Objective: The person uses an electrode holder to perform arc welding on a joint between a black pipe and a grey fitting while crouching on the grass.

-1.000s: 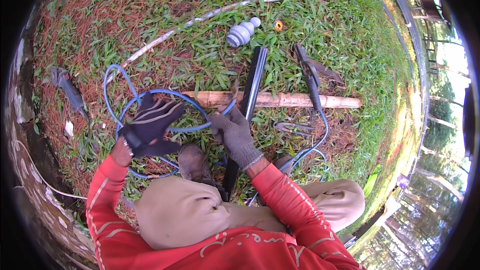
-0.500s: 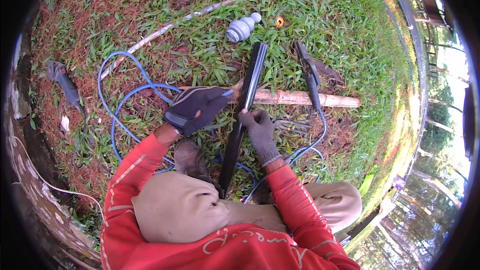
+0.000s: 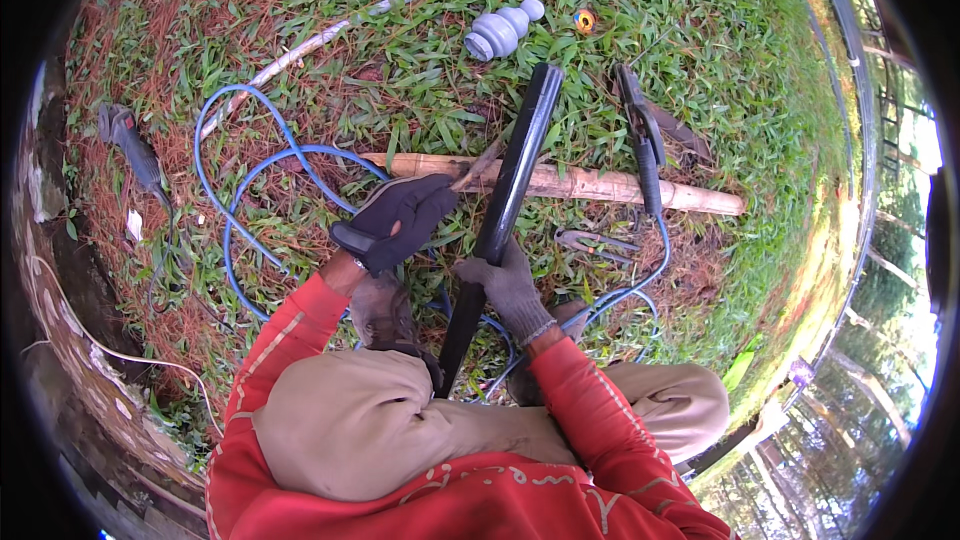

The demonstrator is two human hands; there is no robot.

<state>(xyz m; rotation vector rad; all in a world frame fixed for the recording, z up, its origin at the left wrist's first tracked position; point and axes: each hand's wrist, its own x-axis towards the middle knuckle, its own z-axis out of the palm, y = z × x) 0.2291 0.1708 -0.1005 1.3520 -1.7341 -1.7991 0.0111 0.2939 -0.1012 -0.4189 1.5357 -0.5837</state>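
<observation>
A long black metal tube (image 3: 515,170) slants from between my boots up across a bamboo pole (image 3: 580,183). My right hand (image 3: 512,290), in a grey knit glove, is closed around the tube's lower half. To the left of the tube is my left hand (image 3: 400,220) in a black glove, fingers closed on a thin brown stick-like piece (image 3: 478,167). Its tip points toward the tube; the end inside the glove is hidden. A welding electrode holder (image 3: 645,135) on a blue cable (image 3: 665,250) lies over the bamboo to the right. Pliers (image 3: 595,243) lie on the grass below the bamboo.
A grey bulbous finial (image 3: 500,32) and a small orange-and-blue ring-shaped thing (image 3: 585,21) lie at the far side. A long pale stick (image 3: 330,48) curves across the back. An angle grinder (image 3: 135,155) lies at left, near loops of blue cable. My boots (image 3: 380,312) flank the tube's lower end.
My right hand has slid down the tube and now wraps around it. The brown piece in my left hand points more upward beside the tube. The whole view has shifted slightly.
</observation>
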